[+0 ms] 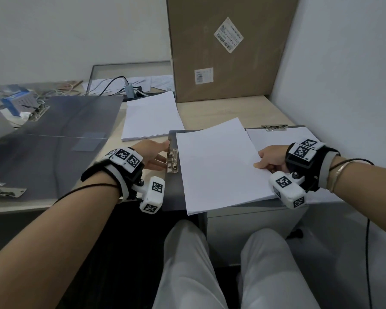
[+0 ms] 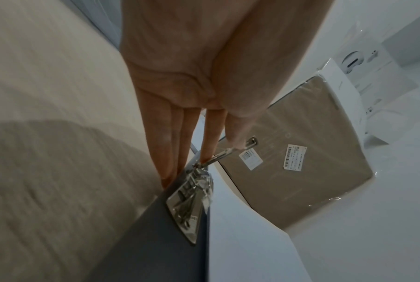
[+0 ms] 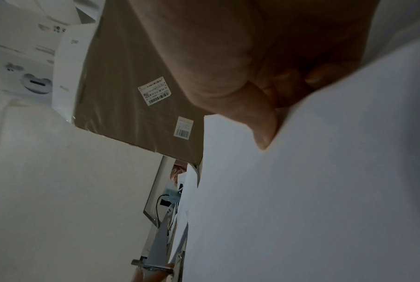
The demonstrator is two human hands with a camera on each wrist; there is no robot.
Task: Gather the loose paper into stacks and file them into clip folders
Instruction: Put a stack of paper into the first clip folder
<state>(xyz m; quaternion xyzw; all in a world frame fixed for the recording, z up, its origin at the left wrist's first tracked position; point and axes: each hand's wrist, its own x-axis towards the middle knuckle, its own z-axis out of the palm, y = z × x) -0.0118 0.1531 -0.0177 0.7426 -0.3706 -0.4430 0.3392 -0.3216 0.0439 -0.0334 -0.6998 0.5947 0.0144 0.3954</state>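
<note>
Now our left hand (image 1: 153,156) pinches the silver metal clip (image 1: 172,160) of the grey clip folder (image 1: 173,197); our right hand (image 1: 272,160) grips the white paper stack (image 1: 218,168) lying askew on it. Early release could crumple sheets.

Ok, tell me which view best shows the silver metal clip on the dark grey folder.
Left wrist: the silver metal clip is close up, left hand on its lever. Head shows it small; right wrist only a sliver.

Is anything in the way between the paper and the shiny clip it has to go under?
Nothing visible. The paper stack, pinched by the right hand, sits right beside the metal clip on the grey folder. The left hand holds the clip's lever from the outer side.
</note>
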